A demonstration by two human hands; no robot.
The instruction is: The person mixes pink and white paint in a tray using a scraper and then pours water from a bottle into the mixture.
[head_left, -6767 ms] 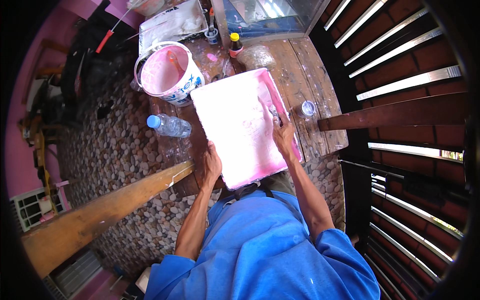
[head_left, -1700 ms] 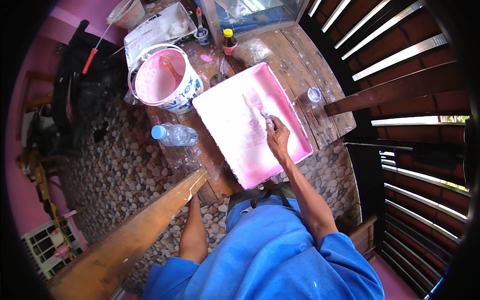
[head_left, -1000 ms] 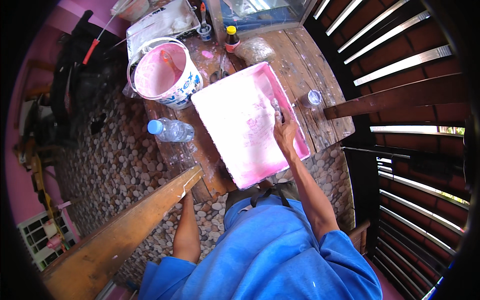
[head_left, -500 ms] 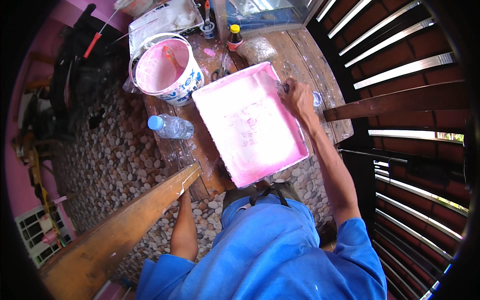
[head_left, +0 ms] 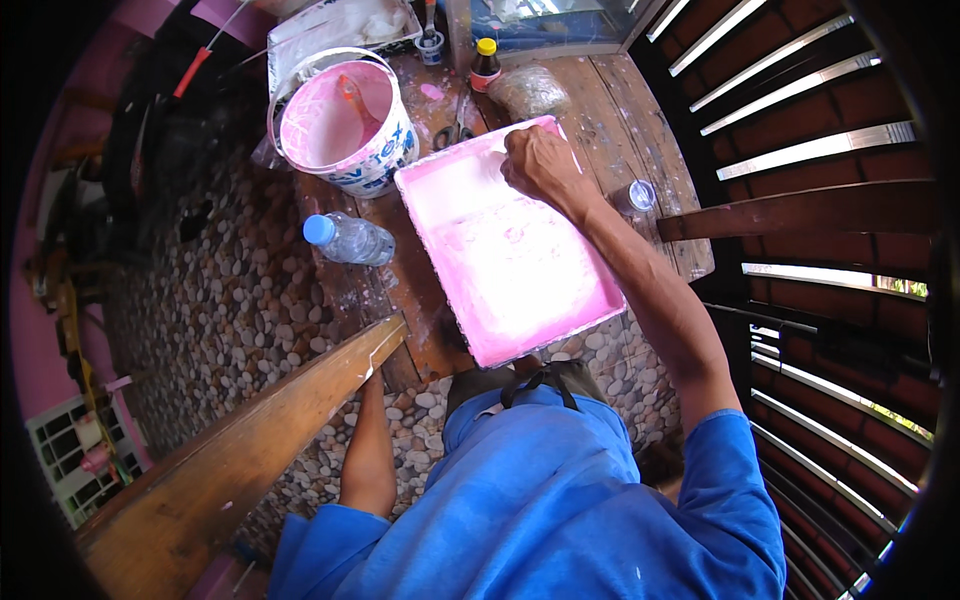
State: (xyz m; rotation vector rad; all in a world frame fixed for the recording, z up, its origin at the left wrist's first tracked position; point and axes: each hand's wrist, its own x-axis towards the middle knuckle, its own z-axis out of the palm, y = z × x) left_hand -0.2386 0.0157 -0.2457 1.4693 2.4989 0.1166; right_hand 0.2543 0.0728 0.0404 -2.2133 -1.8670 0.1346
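At one o'clock on the pink tray (head_left: 545,341), the right hand (head_left: 545,168) curls, hold unclear, the left hand hidden, over paint (head_left: 500,255) spread but apparently not yet even

The bucket (head_left: 375,165) crowds the tray (head_left: 545,335); bottle (head_left: 360,242) leaves room.

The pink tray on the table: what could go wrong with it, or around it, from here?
The pink tray lies close to the near edge of the table, so a push from the right hand might shift it over. The right forearm is near a small round container; a sideways sweep could perhaps knock it.
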